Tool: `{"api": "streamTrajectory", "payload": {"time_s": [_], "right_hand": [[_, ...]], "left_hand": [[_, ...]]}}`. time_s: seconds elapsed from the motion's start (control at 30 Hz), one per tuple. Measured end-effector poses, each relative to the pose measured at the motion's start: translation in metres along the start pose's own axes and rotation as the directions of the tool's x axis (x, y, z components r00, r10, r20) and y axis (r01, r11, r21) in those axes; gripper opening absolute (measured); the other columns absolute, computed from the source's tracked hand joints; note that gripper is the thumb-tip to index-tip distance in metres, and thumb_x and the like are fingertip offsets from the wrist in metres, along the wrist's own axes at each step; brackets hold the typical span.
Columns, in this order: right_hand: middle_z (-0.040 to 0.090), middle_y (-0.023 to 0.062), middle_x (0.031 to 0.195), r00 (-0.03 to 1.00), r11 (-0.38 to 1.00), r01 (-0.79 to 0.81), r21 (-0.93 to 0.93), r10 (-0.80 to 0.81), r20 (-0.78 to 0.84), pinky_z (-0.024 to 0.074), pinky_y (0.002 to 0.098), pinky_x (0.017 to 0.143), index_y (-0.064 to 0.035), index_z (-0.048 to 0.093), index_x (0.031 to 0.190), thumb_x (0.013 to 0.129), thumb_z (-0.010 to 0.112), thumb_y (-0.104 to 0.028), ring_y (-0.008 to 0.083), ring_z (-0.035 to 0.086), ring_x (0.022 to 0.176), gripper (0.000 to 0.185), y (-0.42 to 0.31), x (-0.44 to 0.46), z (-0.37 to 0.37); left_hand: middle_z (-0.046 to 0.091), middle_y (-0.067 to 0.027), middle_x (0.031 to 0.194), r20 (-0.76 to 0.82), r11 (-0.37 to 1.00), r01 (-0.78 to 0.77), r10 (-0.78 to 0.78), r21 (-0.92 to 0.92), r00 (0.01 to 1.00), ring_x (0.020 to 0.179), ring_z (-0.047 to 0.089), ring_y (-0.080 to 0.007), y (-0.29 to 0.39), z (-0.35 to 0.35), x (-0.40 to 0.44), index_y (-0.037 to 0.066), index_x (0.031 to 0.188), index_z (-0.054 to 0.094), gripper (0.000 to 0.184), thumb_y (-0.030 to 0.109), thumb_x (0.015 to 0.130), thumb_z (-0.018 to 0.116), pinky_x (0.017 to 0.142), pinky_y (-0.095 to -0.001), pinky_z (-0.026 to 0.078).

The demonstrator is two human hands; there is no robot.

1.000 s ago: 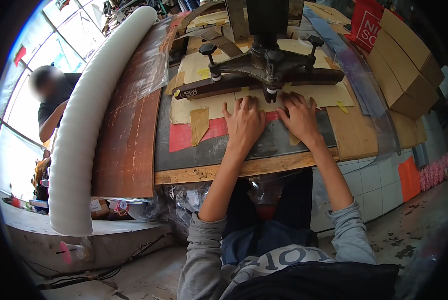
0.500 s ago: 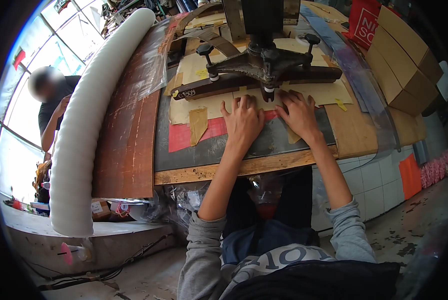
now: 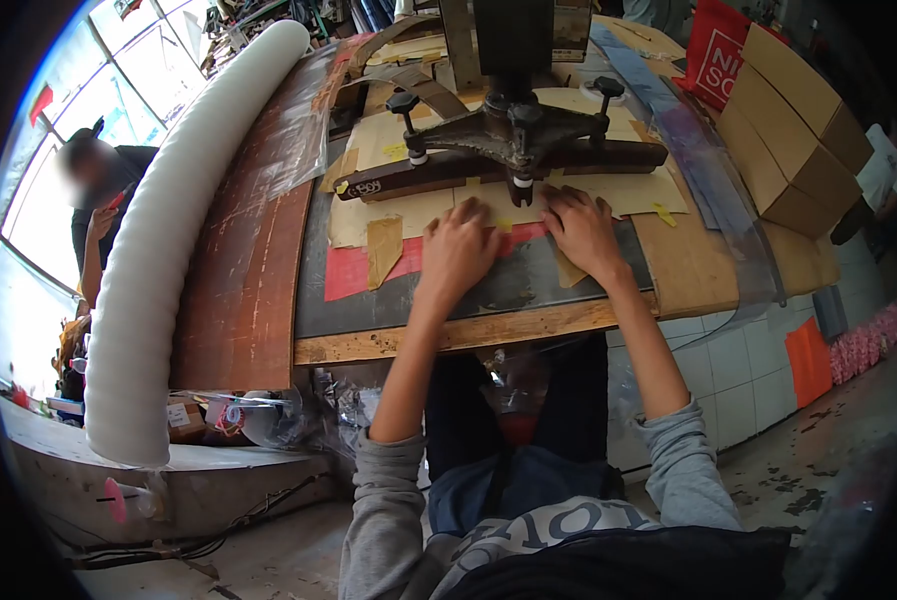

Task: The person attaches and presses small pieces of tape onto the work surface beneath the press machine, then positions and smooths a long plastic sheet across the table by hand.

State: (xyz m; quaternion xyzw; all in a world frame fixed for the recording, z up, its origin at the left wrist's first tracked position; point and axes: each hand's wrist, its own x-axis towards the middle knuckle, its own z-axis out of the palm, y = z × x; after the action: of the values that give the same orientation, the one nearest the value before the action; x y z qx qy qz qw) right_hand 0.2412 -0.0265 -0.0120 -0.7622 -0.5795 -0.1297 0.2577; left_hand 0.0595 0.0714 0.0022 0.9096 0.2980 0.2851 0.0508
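My left hand [image 3: 458, 250] rests palm down at the near edge of a cream card sheet [image 3: 418, 215], fingers stretched forward and blurred at the tips. To its right, my right hand [image 3: 583, 232] lies on the same edge with its fingers extended. Beneath the card, a red sheet [image 3: 353, 280] shows along the front. Brown tape [image 3: 384, 250] crosses card and red sheet left of my left hand. Just beyond my fingertips is a dark bar [image 3: 508, 172] on a black metal bracket [image 3: 518, 135] with knobs. Whether anything thin is under my fingers is hidden.
A long white foam roll [image 3: 183, 240] lies along the left, past a reddish-brown board [image 3: 233, 270]. Behind it stands a person [image 3: 108, 185]. Cardboard boxes [image 3: 788, 140] and clear plastic sheeting [image 3: 733, 215] are at the right. A wooden strip [image 3: 368, 347] edges the worktable.
The whole view has shifted slightly left. My left hand has drawn a little left and towards me; my right hand stays at the card. The person behind the roll has moved.
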Motion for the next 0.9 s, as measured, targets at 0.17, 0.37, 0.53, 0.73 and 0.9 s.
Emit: {"api": "streamTrajectory", "payload": {"time_s": [0.17, 0.37, 0.53, 0.73, 0.9], "right_hand": [[0.059, 0.0019, 0.122, 1.000, 1.000, 0.019, 0.009, -0.019, -0.005, 0.0335, 0.0599, 0.097, -0.0134, 0.058, 0.119, 0.090, 0.054, -0.026, 0.0237, 0.049, 0.120, 0.032, 0.004, -0.005, 0.004], [0.056, 0.0006, 0.128, 1.000, 1.000, 0.010, 0.003, -0.010, 0.005, 0.0325, 0.0600, 0.099, -0.0138, 0.058, 0.120, 0.091, 0.052, -0.025, 0.0237, 0.048, 0.121, 0.032, 0.004, -0.005, 0.003], [0.055, 0.0001, 0.129, 1.000, 1.000, -0.003, 0.003, 0.003, 0.012, 0.0323, 0.0602, 0.099, -0.0143, 0.057, 0.122, 0.091, 0.052, -0.025, 0.0233, 0.047, 0.122, 0.033, 0.001, -0.005, 0.001], [0.055, 0.0002, 0.129, 1.000, 1.000, -0.002, -0.006, 0.002, 0.023, 0.0323, 0.0601, 0.099, -0.0142, 0.056, 0.122, 0.091, 0.052, -0.025, 0.0233, 0.047, 0.122, 0.034, 0.000, -0.005, -0.001], [0.054, 0.0014, 0.130, 1.000, 1.000, -0.002, -0.011, 0.002, 0.027, 0.0322, 0.0602, 0.100, -0.0137, 0.056, 0.122, 0.091, 0.052, -0.025, 0.0235, 0.047, 0.122, 0.034, 0.001, -0.003, -0.001]], "left_hand": [[0.070, -0.0128, 0.084, 0.064, 0.860, 0.193, -0.185, -0.472, 0.981, 0.071, 0.067, -0.0178, -0.048, -0.063, 0.022, 0.004, 0.104, 0.069, 0.030, 0.028, 0.092, 0.055, 0.063, -0.0301, 0.052], [0.054, 0.0036, 0.070, -0.001, 0.439, 0.291, -0.554, -0.850, 0.833, 0.056, 0.042, -0.0015, -0.110, -0.118, 0.100, 0.006, 0.125, 0.057, 0.036, 0.021, 0.093, 0.050, 0.047, -0.0172, 0.032], [0.054, 0.0026, 0.073, 0.091, 0.312, 0.380, -0.657, -0.871, 0.748, 0.056, 0.041, -0.0021, -0.143, -0.100, 0.116, 0.007, 0.139, 0.042, 0.049, 0.014, 0.091, 0.049, 0.046, -0.0174, 0.032], [0.053, 0.0021, 0.073, 0.076, 0.299, 0.355, -0.662, -0.886, 0.746, 0.056, 0.041, -0.0022, -0.145, -0.089, 0.108, 0.007, 0.143, 0.035, 0.054, 0.011, 0.090, 0.049, 0.045, -0.0174, 0.032], [0.054, 0.0017, 0.072, -0.004, 0.319, 0.248, -0.622, -0.915, 0.783, 0.057, 0.041, -0.0024, -0.131, -0.099, 0.097, 0.003, 0.139, 0.040, 0.050, 0.012, 0.091, 0.049, 0.046, -0.0174, 0.032]]}}
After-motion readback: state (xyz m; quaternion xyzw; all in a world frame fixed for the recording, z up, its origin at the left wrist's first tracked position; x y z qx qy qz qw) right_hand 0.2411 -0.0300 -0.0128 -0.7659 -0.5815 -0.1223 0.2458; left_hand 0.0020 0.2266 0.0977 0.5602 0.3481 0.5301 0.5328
